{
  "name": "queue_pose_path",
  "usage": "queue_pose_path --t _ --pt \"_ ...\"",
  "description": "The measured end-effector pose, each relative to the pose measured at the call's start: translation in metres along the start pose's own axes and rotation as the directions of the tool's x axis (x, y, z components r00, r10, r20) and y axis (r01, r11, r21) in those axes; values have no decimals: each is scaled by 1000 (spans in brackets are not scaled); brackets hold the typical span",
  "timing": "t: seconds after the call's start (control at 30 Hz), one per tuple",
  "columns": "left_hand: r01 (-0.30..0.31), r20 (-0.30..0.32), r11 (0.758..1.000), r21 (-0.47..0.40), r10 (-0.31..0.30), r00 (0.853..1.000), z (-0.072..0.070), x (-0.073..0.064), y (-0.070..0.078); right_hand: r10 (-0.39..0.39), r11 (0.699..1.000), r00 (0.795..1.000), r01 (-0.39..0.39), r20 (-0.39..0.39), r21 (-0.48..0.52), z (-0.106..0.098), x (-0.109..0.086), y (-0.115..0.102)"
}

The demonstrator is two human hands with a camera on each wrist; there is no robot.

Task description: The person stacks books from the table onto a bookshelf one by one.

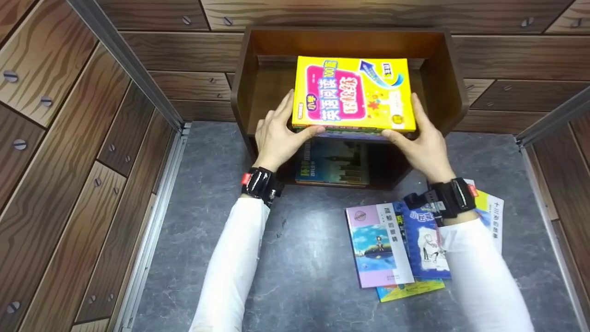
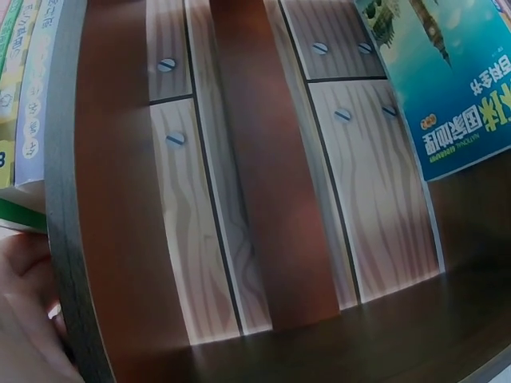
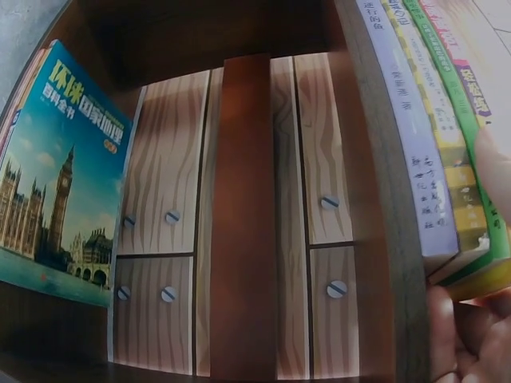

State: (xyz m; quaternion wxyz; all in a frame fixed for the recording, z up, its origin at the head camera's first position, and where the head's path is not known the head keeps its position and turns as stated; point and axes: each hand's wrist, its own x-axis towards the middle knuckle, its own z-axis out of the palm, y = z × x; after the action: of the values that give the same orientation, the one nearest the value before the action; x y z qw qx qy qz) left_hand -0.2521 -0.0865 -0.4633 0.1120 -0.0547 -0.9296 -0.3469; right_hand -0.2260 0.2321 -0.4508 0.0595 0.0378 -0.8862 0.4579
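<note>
A stack of books (image 1: pixel 352 94) with a bright yellow and pink cover on top lies over the upper shelf of a small brown bookcase (image 1: pixel 272 87). My left hand (image 1: pixel 279 138) grips the stack's left side, its thumb along the front edge. Opposite it, my right hand (image 1: pixel 426 145) holds the right end, thumb at the front and fingers along the side. Several spines (image 3: pixel 439 136) show in the right wrist view, a lilac one lowest, close against the shelf board (image 3: pixel 383 191). Fingers of the right hand (image 3: pixel 471 335) reach beneath the stack's corner there.
Inside the lower compartment lies a book with a teal clock-tower cover (image 1: pixel 332 161). On the grey floor (image 1: pixel 295 258), right of centre, are a lilac book (image 1: pixel 380 249), a blue book (image 1: pixel 426 244) and others partly under them. Wood-patterned panels (image 1: pixel 184 50) stand behind and on both sides.
</note>
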Motion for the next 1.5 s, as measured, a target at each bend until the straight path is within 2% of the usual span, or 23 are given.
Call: queue_pose_path --t 0.37,0.67,0.9,0.97,1.03,1.13,1.2,1.27,1.33,1.4,1.5 --pt "-16 24 1000 10 15 1000 0 -1 -3 -14 999 999 12 33 46 0 -4 2" --pt "-16 28 1000 17 15 1000 -2 -2 -1 -13 998 1000 12 23 56 1 -6 2" --pt "-22 43 1000 16 21 999 -1 -3 0 -44 999 998 45 -41 26 6 -11 7" --pt "-42 34 999 -3 42 999 1 -6 -2 -71 997 995 73 -71 22 8 -15 8" --pt "-90 -2 996 -18 90 996 4 -10 -5 -101 994 989 105 -107 28 11 -20 9" --pt "-209 -82 977 -33 205 975 12 -21 -14 -153 986 973 162 -173 39 17 -31 12" --pt "-289 -128 957 -13 285 950 17 -30 -19 -189 978 958 205 -216 50 22 -41 15" --pt "-345 -148 939 11 342 928 21 -41 -24 -227 967 941 248 -250 58 27 -52 17" --pt "-376 -164 926 38 377 912 27 -53 -28 -267 954 923 293 -278 56 33 -64 20" --pt "-392 -180 919 51 394 901 33 -67 -32 -301 945 905 326 -301 35 39 -76 25" --pt "-400 -197 915 43 401 895 44 -90 -37 -316 942 899 334 -303 8 48 -95 37"
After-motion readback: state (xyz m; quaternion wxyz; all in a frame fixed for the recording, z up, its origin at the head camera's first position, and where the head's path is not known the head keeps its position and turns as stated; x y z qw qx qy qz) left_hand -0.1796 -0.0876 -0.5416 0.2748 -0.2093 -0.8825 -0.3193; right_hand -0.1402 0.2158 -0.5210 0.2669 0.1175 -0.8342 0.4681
